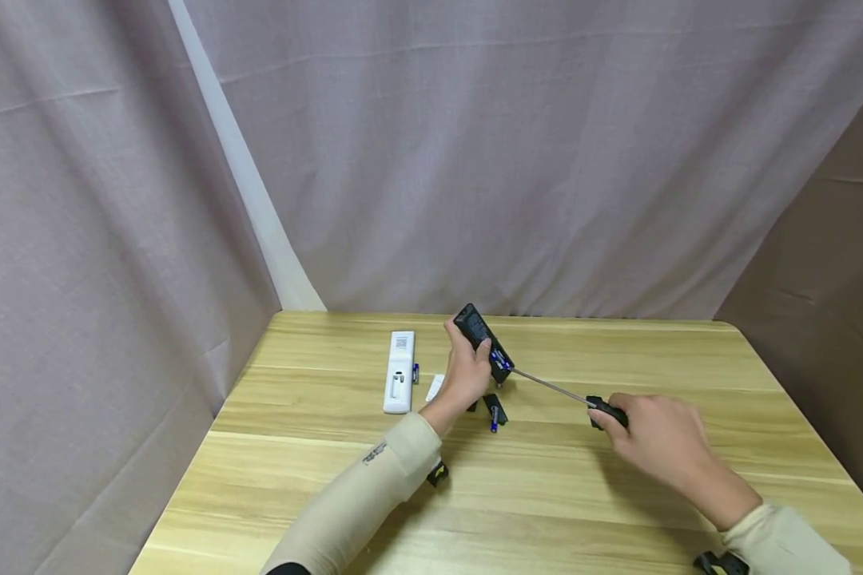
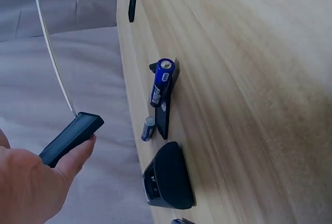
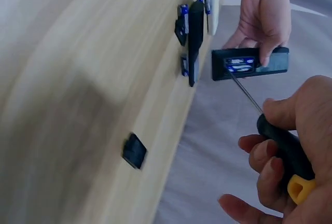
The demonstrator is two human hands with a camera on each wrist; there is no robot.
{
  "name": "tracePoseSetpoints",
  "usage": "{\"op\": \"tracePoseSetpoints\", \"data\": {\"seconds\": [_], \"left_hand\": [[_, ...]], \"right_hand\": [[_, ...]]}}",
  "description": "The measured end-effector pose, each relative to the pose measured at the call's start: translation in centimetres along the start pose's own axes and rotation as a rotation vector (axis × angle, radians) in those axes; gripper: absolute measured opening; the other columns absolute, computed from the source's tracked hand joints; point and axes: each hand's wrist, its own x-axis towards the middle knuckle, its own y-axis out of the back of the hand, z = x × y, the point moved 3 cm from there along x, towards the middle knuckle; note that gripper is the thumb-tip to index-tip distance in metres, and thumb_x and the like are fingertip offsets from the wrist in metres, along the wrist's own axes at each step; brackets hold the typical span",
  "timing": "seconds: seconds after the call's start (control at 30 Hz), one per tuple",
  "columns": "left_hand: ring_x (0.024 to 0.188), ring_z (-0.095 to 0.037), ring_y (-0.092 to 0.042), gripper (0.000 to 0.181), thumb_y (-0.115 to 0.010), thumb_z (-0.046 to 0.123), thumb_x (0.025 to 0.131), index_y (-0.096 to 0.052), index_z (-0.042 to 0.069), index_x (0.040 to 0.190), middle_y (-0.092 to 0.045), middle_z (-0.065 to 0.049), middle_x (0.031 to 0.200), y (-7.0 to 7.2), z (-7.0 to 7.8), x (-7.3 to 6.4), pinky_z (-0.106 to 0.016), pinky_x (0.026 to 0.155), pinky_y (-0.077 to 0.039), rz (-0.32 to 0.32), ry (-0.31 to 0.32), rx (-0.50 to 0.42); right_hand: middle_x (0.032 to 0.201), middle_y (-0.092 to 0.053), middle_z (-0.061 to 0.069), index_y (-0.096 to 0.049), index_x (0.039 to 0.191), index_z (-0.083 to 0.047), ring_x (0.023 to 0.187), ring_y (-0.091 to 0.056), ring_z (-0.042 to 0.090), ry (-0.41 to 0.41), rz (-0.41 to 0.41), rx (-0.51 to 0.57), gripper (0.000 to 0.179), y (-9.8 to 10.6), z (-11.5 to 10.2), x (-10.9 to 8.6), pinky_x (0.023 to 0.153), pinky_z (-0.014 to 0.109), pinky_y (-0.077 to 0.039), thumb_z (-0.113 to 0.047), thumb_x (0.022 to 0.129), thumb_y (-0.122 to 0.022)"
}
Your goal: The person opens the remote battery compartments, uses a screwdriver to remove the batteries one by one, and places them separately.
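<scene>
My left hand (image 1: 467,371) holds a black remote control (image 1: 475,327) tilted above the table, its thumb pressing on the back. Two blue batteries (image 3: 241,64) lie in the remote's uncovered compartment. My right hand (image 1: 658,435) grips a screwdriver (image 3: 285,149) by its black and yellow handle. The long metal shaft (image 1: 554,387) reaches left to the remote, its tip right at the end of the batteries near the compartment's edge.
A white remote (image 1: 400,371) lies face down, a blue battery (image 1: 415,373) beside it. A white cover (image 1: 435,387) is near my left wrist. Another black remote (image 2: 171,177) lies behind that hand. A loose battery (image 2: 162,81) overlaps a black cover; a small black piece (image 3: 135,151) lies farther right.
</scene>
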Motion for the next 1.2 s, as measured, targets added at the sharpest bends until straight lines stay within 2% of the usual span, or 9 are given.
{"op": "tracePoseSetpoints", "data": {"seconds": [0.13,0.23,0.3,0.47,0.6,0.77,1.0,1.1,1.2], "left_hand": [[0.126,-0.035,-0.071,0.051,-0.046,0.014,0.114,-0.016,0.019,0.155,-0.06,-0.03,0.14,0.5,-0.2,0.2,-0.041,0.102,-0.064,0.035,0.019,-0.023],[0.117,-0.033,-0.075,0.051,-0.046,0.015,0.114,-0.015,0.017,0.154,-0.063,-0.031,0.137,0.9,-0.4,0.4,-0.039,0.087,-0.068,0.056,0.043,-0.06],[0.112,-0.035,-0.077,0.058,-0.046,0.015,0.114,-0.009,0.015,0.159,-0.063,-0.033,0.137,1.2,-0.6,0.4,-0.039,0.081,-0.069,0.053,0.072,-0.107],[0.122,-0.044,-0.072,0.076,-0.043,0.012,0.115,0.012,0.02,0.166,-0.057,-0.038,0.145,1.5,-0.8,0.5,-0.051,0.093,-0.067,0.026,0.171,-0.304],[0.128,-0.047,-0.068,0.084,-0.043,0.01,0.114,0.023,0.021,0.166,-0.051,-0.04,0.15,1.6,-1.3,0.7,-0.055,0.098,-0.064,0.03,0.212,-0.379],[0.126,-0.047,-0.069,0.095,-0.044,0.009,0.114,0.037,0.019,0.162,-0.05,-0.041,0.152,1.6,-1.4,0.8,-0.054,0.096,-0.066,0.045,0.239,-0.402],[0.121,-0.045,-0.072,0.081,-0.044,0.007,0.113,0.017,0.014,0.166,-0.056,-0.038,0.144,1.5,-1.6,0.5,-0.053,0.092,-0.067,0.056,0.224,-0.376],[0.122,-0.045,-0.072,0.08,-0.045,0.009,0.113,0.015,0.015,0.166,-0.056,-0.037,0.145,1.5,-1.6,0.4,-0.051,0.093,-0.067,0.049,0.227,-0.367],[0.123,-0.045,-0.072,0.081,-0.045,0.01,0.114,0.017,0.016,0.166,-0.055,-0.037,0.147,1.5,-1.6,0.4,-0.048,0.092,-0.068,0.038,0.227,-0.352]], "right_hand": [[0.054,-0.038,-0.007,-0.052,0.07,-0.025,0.052,-0.04,0.015,-0.021,0.011,0.049,0.042,-0.8,0.1,-0.3,0.046,0.03,-0.025,-0.047,0.101,-0.071],[0.053,-0.036,-0.007,-0.058,0.075,-0.023,0.05,-0.036,0.013,-0.018,0.035,0.07,0.037,-1.6,0.1,-0.6,0.045,0.028,-0.024,-0.046,0.102,-0.07],[0.053,-0.037,-0.008,-0.062,0.078,-0.023,0.049,-0.036,0.013,-0.017,0.053,0.087,0.034,-2.1,0.0,-0.8,0.044,0.028,-0.024,-0.044,0.101,-0.071],[0.054,-0.04,-0.009,-0.067,0.082,-0.023,0.053,-0.04,0.013,-0.025,0.09,0.143,0.027,-3.0,0.2,-1.3,0.047,0.03,-0.025,-0.041,0.1,-0.073],[0.055,-0.04,-0.01,-0.068,0.083,-0.023,0.055,-0.041,0.012,-0.04,0.088,0.189,0.025,-3.4,0.4,-1.5,0.048,0.028,-0.026,-0.04,0.101,-0.072],[0.057,-0.047,-0.009,-0.076,0.092,-0.017,0.057,-0.044,0.011,-0.087,0.06,0.257,0.028,-4.1,0.7,-1.9,0.051,0.026,-0.031,-0.041,0.104,-0.069],[0.062,-0.057,-0.007,-0.08,0.107,-0.009,0.062,-0.049,0.013,-0.127,0.019,0.284,0.035,-4.8,1.2,-2.4,0.055,0.027,-0.036,-0.041,0.104,-0.068],[0.061,-0.057,-0.007,-0.08,0.112,-0.007,0.061,-0.049,0.013,-0.131,0.007,0.282,0.037,-5.0,1.2,-2.5,0.054,0.027,-0.036,-0.041,0.104,-0.069],[0.058,-0.051,-0.008,-0.079,0.104,-0.011,0.057,-0.045,0.01,-0.132,0.017,0.285,0.033,-5.1,1.0,-2.6,0.052,0.025,-0.033,-0.041,0.105,-0.068]]}}
